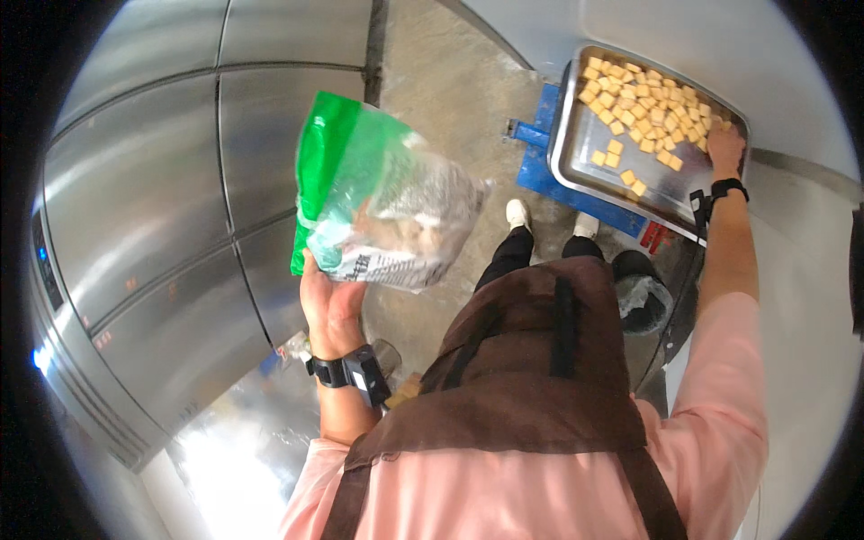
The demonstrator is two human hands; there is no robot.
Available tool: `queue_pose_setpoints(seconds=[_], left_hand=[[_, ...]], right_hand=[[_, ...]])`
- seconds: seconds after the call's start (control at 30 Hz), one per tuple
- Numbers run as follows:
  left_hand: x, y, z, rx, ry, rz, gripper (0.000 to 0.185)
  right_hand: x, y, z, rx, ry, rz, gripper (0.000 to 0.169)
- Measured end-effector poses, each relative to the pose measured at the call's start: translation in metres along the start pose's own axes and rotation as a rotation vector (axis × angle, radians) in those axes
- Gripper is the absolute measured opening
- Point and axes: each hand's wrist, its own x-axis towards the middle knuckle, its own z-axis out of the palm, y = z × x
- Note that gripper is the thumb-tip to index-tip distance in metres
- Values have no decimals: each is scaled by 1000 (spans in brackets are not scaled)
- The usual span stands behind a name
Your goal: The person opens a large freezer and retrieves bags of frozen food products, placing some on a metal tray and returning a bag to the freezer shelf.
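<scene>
A green and clear plastic bag (398, 209), printed with writing and with pale pieces inside, is held up by my left hand (334, 297) at its lower left edge. At the upper right lies a rectangular metal tray (580, 162) with many yellowish food cubes (641, 108), mostly spread along its far side; a few lie apart nearer me. My right hand (726, 145) reaches into the tray's right end, its fingertips at the cubes there. Whether those fingers hold a cube cannot be told.
Blue platform (587, 202) under the tray, with a blue bar at its left. Stainless-steel cabinet doors (148, 189) stand at the left. A black bin (638, 297) with a clear liner stands near my feet. A pale wall or panel (675, 40) rises behind the tray.
</scene>
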Motion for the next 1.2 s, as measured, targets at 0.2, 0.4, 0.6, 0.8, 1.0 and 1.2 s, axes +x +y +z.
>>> queue_pose_setpoints(seconds=[0.2, 0.4, 0.6, 0.8, 1.0, 1.2], left_hand=[[2, 29, 2, 110, -49, 199, 45], [-16, 20, 10, 104, -104, 390, 56], [-34, 15, -14, 178, -190, 612, 44], [-36, -19, -18, 428, -282, 676, 39], [-19, -3, -16, 34, -377, 354, 37], [8, 25, 2, -340, -990, 162, 48]], right_hand=[[7, -10, 31, -74, -127, -149, 56], [-42, -33, 75, 148, -73, -122, 55], [-149, -124, -62, -10, -160, -173, 63], [-279, -221, -156, 1089, -497, -826, 87], [-358, -279, -206, 942, -409, -1303, 46], [-423, -307, -229, 991, -154, -1631, 27]])
